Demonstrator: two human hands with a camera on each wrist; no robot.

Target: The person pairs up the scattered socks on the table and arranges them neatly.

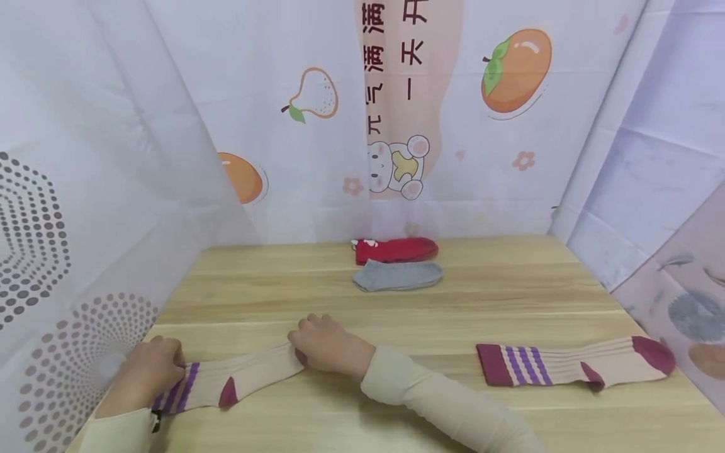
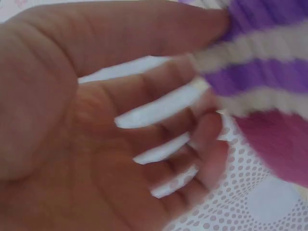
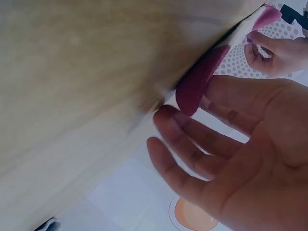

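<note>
A cream sock with purple stripes and a maroon heel is stretched between both hands, low on the left of the table. My left hand pinches it at the striped cuff end. Close up in the left wrist view, thumb and forefinger grip the sock's striped part, the maroon cuff hanging below. At the toe end is my right hand, fingers bent over the fabric and covering the toe in the head view. The right wrist view shows the maroon toe at the fingertips.
A matching striped sock lies flat at the right of the wooden table. Toward the back, a red sock lies just behind a grey sock. Printed curtains enclose the table's back and sides.
</note>
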